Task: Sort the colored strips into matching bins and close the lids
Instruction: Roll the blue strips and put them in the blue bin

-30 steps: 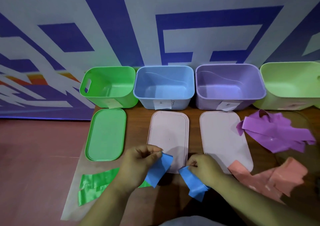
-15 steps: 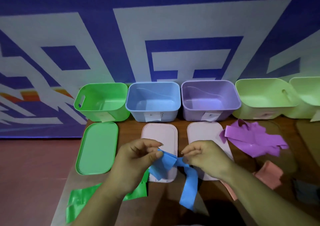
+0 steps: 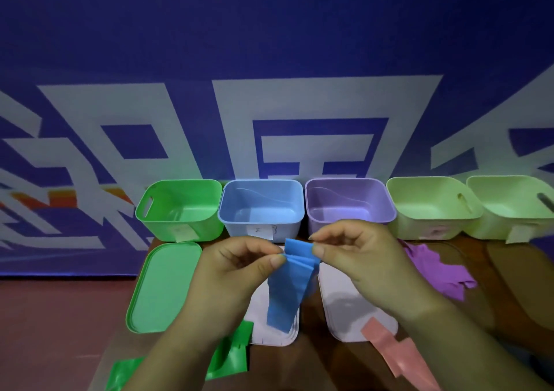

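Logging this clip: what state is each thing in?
blue strip: folded, held up.
left hand: pinching it.
right hand: pinching it.
green bin: open, empty.
blue bin: open, empty.
purple bin: open, empty.
green lid: off, lying flat.
purple strips: heaped on table.

One wide-angle view, worn on the head, looks forward and down from just above and behind the left hand (image 3: 236, 273) and right hand (image 3: 359, 258). Both hands sit close, the blue bin (image 3: 236, 231) just beyond them and the patterned wall (image 3: 269, 45) farther beyond.
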`<state>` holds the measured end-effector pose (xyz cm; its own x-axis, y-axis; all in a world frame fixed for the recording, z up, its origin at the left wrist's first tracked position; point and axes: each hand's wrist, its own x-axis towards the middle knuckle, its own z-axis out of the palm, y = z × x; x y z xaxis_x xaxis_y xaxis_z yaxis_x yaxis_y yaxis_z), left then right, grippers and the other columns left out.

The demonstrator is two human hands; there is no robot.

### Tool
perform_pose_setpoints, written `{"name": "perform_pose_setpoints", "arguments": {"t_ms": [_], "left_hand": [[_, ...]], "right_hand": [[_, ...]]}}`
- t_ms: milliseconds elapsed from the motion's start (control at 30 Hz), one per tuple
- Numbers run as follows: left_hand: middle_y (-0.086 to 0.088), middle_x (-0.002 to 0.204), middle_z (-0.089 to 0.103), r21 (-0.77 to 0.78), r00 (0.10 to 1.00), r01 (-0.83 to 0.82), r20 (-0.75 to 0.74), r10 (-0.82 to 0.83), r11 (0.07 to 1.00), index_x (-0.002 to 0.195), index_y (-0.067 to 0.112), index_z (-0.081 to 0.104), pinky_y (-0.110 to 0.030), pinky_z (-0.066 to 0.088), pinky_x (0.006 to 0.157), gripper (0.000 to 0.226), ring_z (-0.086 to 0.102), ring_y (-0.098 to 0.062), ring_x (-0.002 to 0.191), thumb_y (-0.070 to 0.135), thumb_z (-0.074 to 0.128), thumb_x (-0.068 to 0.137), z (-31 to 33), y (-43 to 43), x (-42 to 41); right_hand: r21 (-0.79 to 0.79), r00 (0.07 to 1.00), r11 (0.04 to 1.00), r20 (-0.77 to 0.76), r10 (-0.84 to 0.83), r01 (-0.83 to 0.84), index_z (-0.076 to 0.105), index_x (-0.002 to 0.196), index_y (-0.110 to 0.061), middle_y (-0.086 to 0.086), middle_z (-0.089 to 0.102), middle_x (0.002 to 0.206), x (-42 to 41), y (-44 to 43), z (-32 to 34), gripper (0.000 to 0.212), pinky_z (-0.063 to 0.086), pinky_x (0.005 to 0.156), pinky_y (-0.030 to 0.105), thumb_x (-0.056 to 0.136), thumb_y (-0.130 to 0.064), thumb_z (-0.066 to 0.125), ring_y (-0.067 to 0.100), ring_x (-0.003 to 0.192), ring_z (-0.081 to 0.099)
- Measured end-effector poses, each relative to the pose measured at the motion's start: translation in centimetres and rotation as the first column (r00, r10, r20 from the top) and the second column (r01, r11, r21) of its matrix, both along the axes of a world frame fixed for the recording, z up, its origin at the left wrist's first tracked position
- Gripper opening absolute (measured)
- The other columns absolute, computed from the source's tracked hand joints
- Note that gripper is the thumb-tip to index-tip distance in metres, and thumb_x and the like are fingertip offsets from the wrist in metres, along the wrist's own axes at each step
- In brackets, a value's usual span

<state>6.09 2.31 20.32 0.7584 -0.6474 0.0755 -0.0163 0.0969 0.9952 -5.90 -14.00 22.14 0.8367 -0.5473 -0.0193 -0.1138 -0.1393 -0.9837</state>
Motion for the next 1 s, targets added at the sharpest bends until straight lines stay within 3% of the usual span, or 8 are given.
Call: {"name": "perform_pose_setpoints", "arguments": {"t_ms": [67, 267, 433, 633, 800, 1000], "left_hand": [[-0.001, 0.085, 0.073, -0.026, 0.999, -0.005, 0.052, 0.007, 1.0, 0.069, 0.021, 0.077, -0.026, 0.052, 0.08, 0.012, 0.068, -0.016, 0.084, 0.013, 0.084, 0.064, 0.7, -0.2, -0.2], [-0.002, 0.111, 0.072, -0.093, 0.999, -0.04, -0.01, 0.039, 0.995, 0.07, 0.014, 0.077, -0.044, 0.049, 0.099, 0.009, 0.066, -0.02, 0.112, 0.008, 0.083, 0.066, 2.1, -0.4, -1.0], [-0.003, 0.107, 0.075, -0.116, 0.996, -0.063, -0.063, 0.056, 0.991, 0.069, 0.015, 0.077, -0.042, 0.049, 0.098, 0.008, 0.069, -0.021, 0.107, 0.01, 0.074, 0.064, 2.9, -0.5, -1.4], [-0.009, 0.09, 0.077, -0.088, 0.995, -0.098, -0.029, 0.096, 0.991, 0.075, 0.011, 0.077, -0.036, 0.057, 0.087, 0.011, 0.073, -0.026, 0.091, 0.013, 0.074, 0.064, 3.0, -0.5, -1.4], [-0.008, 0.078, 0.076, -0.092, 0.991, -0.137, 0.002, 0.137, 0.986, 0.073, 0.019, 0.078, -0.025, 0.057, 0.071, 0.01, 0.072, -0.019, 0.074, 0.015, 0.075, 0.064, 3.1, -0.7, -1.4], [-0.01, 0.082, 0.077, -0.105, 0.987, -0.161, -0.033, 0.159, 0.981, 0.074, 0.006, 0.075, -0.03, 0.06, 0.077, 0.012, 0.073, -0.027, 0.081, 0.014, 0.074, 0.064, 2.9, -1.0, -1.2]], "right_hand": [[-0.018, 0.999, 1.0, 0.041, -0.001, 0.002, 0.076, 0.078, -0.025, -0.004, 0.075, 0.079, 0.0, 0.3, 1.1, 0.023, 0.056, 0.07, 0.02, 0.082, -0.002, 0.076, 0.008, 0.074, 0.07], [0.052, 0.993, 0.998, 0.108, 0.04, -0.046, 0.075, 0.077, -0.019, 0.001, 0.074, 0.076, 0.1, 0.7, 3.0, 0.023, 0.057, 0.07, 0.021, 0.082, 0.004, 0.073, 0.008, 0.072, 0.069], [0.099, 0.989, 0.989, 0.111, 0.096, -0.107, 0.078, 0.077, -0.021, 0.006, 0.075, 0.081, 0.0, 0.6, 3.4, 0.024, 0.061, 0.079, 0.033, 0.082, 0.002, 0.072, 0.018, 0.076, 0.071], [0.075, 0.985, 0.987, 0.105, 0.135, -0.143, 0.078, 0.076, -0.021, 0.003, 0.075, 0.08, 0.0, 0.8, 3.7, 0.024, 0.057, 0.071, 0.023, 0.083, 0.001, 0.072, 0.014, 0.074, 0.07], [0.084, 0.988, 0.989, 0.109, 0.113, -0.122, 0.078, 0.078, -0.023, 0.007, 0.075, 0.083, 0.3, 0.9, 3.5, 0.024, 0.061, 0.078, 0.032, 0.083, 0.0, 0.072, 0.021, 0.079, 0.072], [0.132, 0.989, 0.986, 0.117, 0.087, -0.103, 0.078, 0.08, -0.023, 0.009, 0.076, 0.086, 0.7, 0.9, 3.0, 0.025, 0.06, 0.079, 0.036, 0.084, 0.0, 0.07, 0.022, 0.083, 0.073]]}}
